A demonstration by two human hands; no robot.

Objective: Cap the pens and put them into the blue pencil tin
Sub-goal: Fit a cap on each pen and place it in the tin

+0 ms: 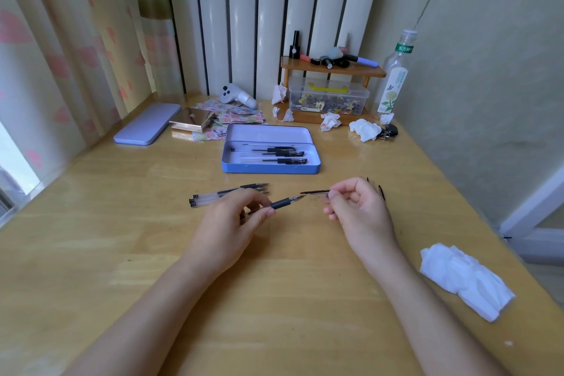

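Left hand: the left hand (232,217) is hovering over the wooden table (152,253) and pinching an uncapped pen (282,202) by its dark grip, with the metal tip pointing right.
Right hand: the right hand (355,207) is holding a pen cap (316,192) between thumb and forefinger, its open end facing the pen tip; tip and cap are lying just apart, almost in line.
Loose pens: uncapped pens (229,194) are lying side by side on the table just behind the left hand, tips pointing right.
Loose caps: dark caps (380,189) are showing just behind the right hand, partly hidden by it.
Tin: the blue pencil tin (270,166) is sitting open beyond both hands, near the table's middle, and is holding three capped pens (283,156).
Lid: the tin's lid (146,127) is lying flat well to the left.
Tissue: a crumpled white tissue (464,278) is lying near the right edge.
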